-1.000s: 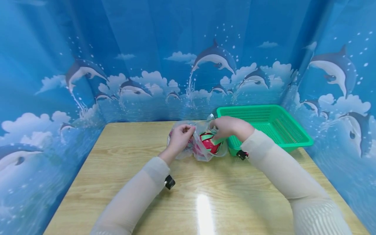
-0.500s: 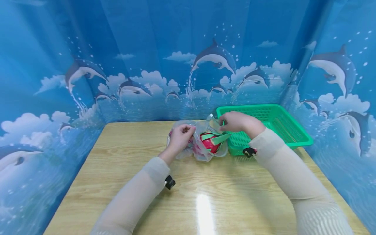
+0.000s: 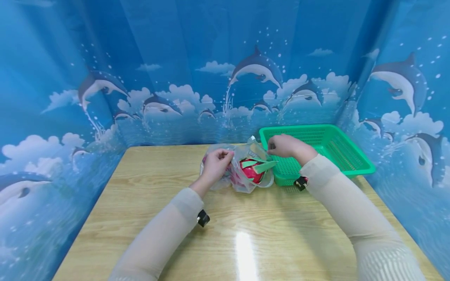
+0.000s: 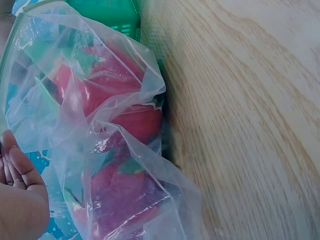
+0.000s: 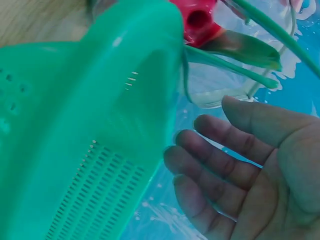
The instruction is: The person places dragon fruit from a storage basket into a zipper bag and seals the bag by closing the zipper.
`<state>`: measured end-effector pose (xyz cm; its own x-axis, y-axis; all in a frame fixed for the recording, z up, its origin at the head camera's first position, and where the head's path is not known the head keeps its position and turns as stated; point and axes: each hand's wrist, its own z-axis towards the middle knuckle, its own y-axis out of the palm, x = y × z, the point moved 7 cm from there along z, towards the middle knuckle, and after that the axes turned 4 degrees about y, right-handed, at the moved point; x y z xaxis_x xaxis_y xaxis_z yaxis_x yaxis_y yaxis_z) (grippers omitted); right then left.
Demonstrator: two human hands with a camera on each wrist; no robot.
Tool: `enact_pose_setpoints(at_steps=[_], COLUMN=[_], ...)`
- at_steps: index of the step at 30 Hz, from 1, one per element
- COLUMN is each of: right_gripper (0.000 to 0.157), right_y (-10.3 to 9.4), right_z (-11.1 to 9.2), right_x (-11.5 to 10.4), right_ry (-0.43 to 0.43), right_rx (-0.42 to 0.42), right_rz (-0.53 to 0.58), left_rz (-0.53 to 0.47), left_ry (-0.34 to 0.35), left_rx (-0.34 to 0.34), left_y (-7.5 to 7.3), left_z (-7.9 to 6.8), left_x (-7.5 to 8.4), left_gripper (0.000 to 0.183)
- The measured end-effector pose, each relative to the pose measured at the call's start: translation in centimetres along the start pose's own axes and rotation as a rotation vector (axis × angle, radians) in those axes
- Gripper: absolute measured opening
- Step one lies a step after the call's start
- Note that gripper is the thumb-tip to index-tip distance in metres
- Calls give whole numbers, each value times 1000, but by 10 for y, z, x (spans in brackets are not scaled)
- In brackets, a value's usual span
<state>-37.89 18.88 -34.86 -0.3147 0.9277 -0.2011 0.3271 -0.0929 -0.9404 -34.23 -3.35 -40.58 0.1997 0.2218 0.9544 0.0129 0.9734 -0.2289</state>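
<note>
Clear plastic bag (image 4: 182, 205) sits mid-far on the wood-grain table (image 3: 151, 203), right beside a green basket (image 3: 356, 151), w/ its mouth gaping toward the basket side. From where I stand, work on it looks early, IMO: mouth's spread, but the fruit hasn't left the plastic. I count at least two pcs inside, red w/ green flaps, dragon fruit by the look of them: a front dragon fruit (image 3: 251, 171) at the mouth & a rear dragon fruit (image 4: 117, 200) farther back, fuzzy thru the film. Neither's in the basket, so getting them out seems to be what's left, as far as I can judge

As for grip: L side does the holding. The left hand (image 3: 214, 166) pinches the bag's edge betw. thumb & fingertips, no fruit in it. The right hand (image 3: 286, 146) holds nothing: fingers apart & loosely bent, palm bare, over the basket's left end, thumb tip just beside the bag rim

Front dragon fruit lies betw. the two hands, approx. below & left of the right hand's fingers, near but not touching. A long green leaf (image 3: 265, 167) on it pokes out past the rim toward the basket. Rear one's on the left hand's side, under film, also ungripped. Can't tell if more pcs hide in the folds
</note>
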Motion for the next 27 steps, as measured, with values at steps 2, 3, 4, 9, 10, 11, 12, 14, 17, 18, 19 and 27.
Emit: enact_pose_setpoints(at_steps=[2, 3, 4, 9, 10, 11, 12, 14, 17, 18, 19, 27], right_gripper=[17, 16, 16, 16, 16, 16, 18, 25, 36, 38, 39, 40], right_y=[3, 4, 5, 12, 12, 13, 14, 15, 16, 16, 17, 13], right_z=[2, 3, 4, 8, 8, 8, 9, 10, 11, 11, 11, 6], right_x=[1, 1, 1, -1, -2, -2, -2, -2, -2, -1, -1, -1], right_ry=[1, -2, -8, -35, -41, -46, -51, -61, -75, -77, -79, -118], right_rx=[-4, -9, -13, -31, -34, -35, -41, -54, -70, -75, -79, -113], right_rz=[5, 9, 10, 5, 5, 9, 17, 34, 48, 51, 54, 99], left_rz=[1, 2, 3, 7, 7, 8, 10, 12, 12, 11, 12, 32], left_ry=[-4, -8, -12, -20, -20, -20, -20, -21, -27, -29, -31, -22], left_rx=[1, 1, 0, -9, -11, -14, -17, -20, -19, -18, -17, -10], left_y=[0, -1, -1, -1, 0, 0, 0, 0, -1, -1, -1, -7], left_z=[0, -1, -1, -1, -1, -1, -1, 0, 0, 0, 0, -2], left_x=[0, -1, -1, -2, -2, -3, -3, -3, -3, -3, -3, -3], left_gripper=[21, 21, 21, 22, 23, 24, 24, 25, 24, 24, 24, 23])
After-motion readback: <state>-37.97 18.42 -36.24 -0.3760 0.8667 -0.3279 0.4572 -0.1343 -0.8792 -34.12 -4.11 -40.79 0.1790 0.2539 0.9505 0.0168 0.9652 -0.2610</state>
